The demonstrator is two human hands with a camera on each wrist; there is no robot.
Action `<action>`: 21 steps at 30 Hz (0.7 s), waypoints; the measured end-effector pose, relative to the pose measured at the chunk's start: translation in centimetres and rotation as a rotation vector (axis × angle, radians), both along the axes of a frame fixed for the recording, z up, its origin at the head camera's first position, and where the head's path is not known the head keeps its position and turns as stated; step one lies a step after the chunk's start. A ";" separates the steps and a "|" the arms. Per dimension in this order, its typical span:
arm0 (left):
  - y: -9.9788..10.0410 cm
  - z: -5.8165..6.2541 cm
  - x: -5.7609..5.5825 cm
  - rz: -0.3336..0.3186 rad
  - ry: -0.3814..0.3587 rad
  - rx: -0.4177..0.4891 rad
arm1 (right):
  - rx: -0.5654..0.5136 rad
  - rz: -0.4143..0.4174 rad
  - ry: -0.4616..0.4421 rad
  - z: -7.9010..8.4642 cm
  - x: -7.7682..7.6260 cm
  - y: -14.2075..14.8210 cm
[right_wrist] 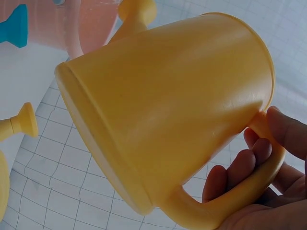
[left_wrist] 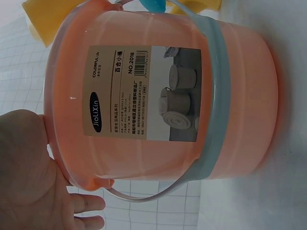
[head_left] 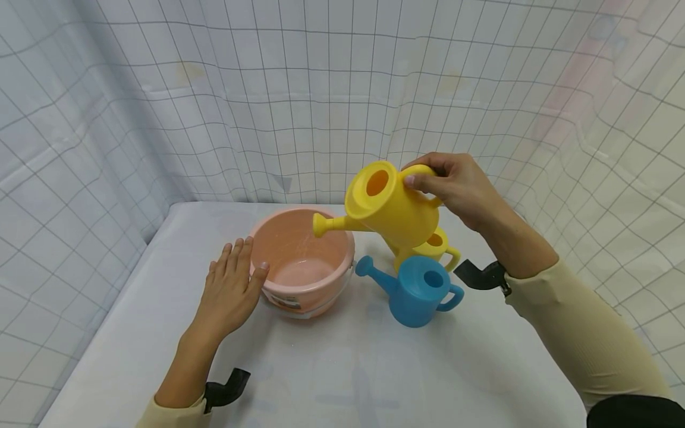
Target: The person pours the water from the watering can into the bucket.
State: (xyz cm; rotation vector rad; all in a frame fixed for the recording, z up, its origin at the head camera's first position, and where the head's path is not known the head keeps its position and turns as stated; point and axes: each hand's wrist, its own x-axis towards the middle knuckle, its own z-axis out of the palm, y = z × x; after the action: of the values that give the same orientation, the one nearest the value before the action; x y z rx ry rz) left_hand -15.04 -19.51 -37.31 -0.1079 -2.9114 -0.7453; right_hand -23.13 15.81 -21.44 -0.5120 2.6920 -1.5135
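My right hand (head_left: 455,184) grips the handle of a yellow watering can (head_left: 409,214) in the air. The can is tipped left, with its spout head over a pink bucket (head_left: 323,295); faint thin streaks show below the spout. In the right wrist view, fingers (right_wrist: 242,167) curl round the can's handle (right_wrist: 259,184). My left hand (head_left: 230,288) has straight fingers and rests against the bucket's left rim. The left wrist view shows the palm (left_wrist: 29,167) at that rim, beside the bucket's printed label (left_wrist: 115,91).
A blue watering can (head_left: 414,303) stands upright right of the bucket. Behind it is a second yellow watering can (head_left: 423,252), partly hidden by the blue can and the raised one. White table (head_left: 332,374); gridded white curtains (head_left: 321,107) enclose the back and sides.
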 end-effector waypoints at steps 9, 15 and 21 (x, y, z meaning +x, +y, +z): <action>0.0 0.0 0.0 -0.001 -0.005 0.003 | -0.008 0.005 -0.009 0.1 0.1 0.0; 0.0 0.0 0.0 -0.003 -0.002 0.008 | -0.001 0.006 -0.002 0.1 0.1 0.0; 0.0 -0.1 0.0 -0.006 0.005 0.008 | 0.003 0.007 -0.005 0.1 0.1 0.0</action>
State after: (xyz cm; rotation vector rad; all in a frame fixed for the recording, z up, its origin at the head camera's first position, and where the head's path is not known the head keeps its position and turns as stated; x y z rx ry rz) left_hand -15.06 -19.52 -37.39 -0.1175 -2.9044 -0.7569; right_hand -23.03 15.85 -21.35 -0.5163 2.6849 -1.5073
